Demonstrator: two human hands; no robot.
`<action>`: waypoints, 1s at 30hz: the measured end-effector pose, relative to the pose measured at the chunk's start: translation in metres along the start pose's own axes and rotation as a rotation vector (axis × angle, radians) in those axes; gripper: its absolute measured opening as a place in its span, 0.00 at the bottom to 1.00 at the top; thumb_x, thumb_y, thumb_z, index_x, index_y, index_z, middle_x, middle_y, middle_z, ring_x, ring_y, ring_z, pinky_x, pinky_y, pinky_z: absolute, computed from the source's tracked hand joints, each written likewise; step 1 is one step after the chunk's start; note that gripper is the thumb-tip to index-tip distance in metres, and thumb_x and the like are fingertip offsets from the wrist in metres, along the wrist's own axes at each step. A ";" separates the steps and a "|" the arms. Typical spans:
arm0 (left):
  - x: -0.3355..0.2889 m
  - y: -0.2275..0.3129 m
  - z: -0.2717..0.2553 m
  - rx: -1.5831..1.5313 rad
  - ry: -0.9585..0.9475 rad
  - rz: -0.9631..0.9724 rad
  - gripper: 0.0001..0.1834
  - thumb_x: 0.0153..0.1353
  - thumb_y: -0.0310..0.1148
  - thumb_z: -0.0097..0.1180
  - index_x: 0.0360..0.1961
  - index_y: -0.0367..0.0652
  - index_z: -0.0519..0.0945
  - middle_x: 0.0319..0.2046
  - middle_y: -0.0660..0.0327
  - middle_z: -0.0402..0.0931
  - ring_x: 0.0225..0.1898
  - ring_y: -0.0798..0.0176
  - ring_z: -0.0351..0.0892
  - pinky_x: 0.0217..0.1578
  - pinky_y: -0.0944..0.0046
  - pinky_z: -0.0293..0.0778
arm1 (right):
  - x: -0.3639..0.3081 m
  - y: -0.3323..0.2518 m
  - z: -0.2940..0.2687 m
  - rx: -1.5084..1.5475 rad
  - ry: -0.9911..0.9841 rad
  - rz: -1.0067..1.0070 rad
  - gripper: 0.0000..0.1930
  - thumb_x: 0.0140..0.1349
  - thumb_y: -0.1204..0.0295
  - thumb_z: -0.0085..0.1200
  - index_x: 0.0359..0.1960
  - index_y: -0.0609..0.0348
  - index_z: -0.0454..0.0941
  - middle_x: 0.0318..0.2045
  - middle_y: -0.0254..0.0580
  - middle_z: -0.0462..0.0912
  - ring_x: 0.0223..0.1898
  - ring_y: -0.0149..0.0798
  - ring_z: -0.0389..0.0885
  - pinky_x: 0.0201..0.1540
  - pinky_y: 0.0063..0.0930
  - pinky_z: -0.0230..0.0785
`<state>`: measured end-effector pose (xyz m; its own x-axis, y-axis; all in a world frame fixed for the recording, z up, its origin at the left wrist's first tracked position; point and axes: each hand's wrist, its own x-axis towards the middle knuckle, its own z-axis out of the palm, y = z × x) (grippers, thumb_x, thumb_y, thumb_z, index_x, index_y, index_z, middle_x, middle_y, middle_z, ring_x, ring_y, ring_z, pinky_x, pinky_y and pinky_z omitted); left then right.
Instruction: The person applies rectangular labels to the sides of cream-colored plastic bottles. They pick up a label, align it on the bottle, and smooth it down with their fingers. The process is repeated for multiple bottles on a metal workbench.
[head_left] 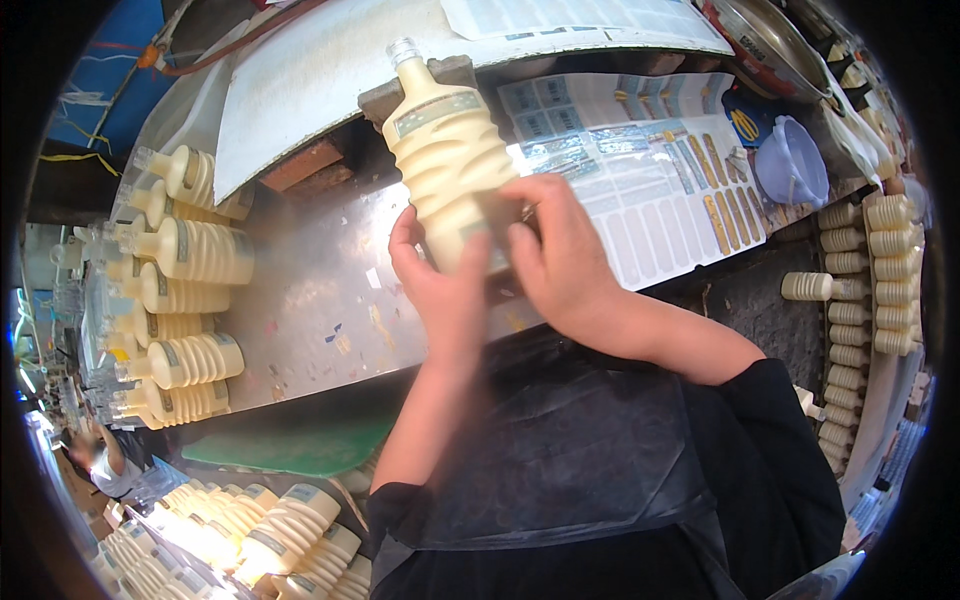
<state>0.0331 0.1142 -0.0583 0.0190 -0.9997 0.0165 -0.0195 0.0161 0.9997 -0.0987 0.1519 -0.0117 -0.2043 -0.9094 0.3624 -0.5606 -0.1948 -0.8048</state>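
Note:
A cream-coloured bottle (pixel 447 150) with swirling ridges and a clear threaded neck lies tilted, its shoulder on a grey block (pixel 388 98). A label strip sits near its shoulder, and another patch shows near its base. My left hand (pixel 440 275) wraps round the base, thumb on the front. My right hand (pixel 560 250) is closed at the lower right side of the bottle, fingers bent against it. Whether a small label is between those fingers is too blurred to tell. Beside the right hand lie sheets of stickers (pixel 640 230), partly peeled, with gold and blue strips.
Similar bottles (pixel 195 250) lie stacked along the left of the metal table (pixel 300 340). More bottles (pixel 290 530) fill the lower left, and rows (pixel 845 330) stand at the right. A lilac bucket (pixel 790 160) sits at the back right. A person (pixel 110 465) appears far left.

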 end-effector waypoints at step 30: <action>0.010 -0.007 -0.018 -0.280 -0.008 -0.072 0.22 0.70 0.28 0.59 0.63 0.37 0.74 0.45 0.63 0.74 0.49 0.69 0.73 0.54 0.65 0.72 | 0.008 0.002 -0.032 -0.273 -0.081 -0.681 0.12 0.50 0.77 0.63 0.38 0.56 0.84 0.39 0.39 0.87 0.39 0.41 0.88 0.40 0.33 0.80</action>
<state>0.0519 0.1049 -0.0647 0.0029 -0.9985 -0.0539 0.2583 -0.0514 0.9647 -0.1272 0.1556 0.0046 0.3138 -0.6462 0.6957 -0.7239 -0.6370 -0.2651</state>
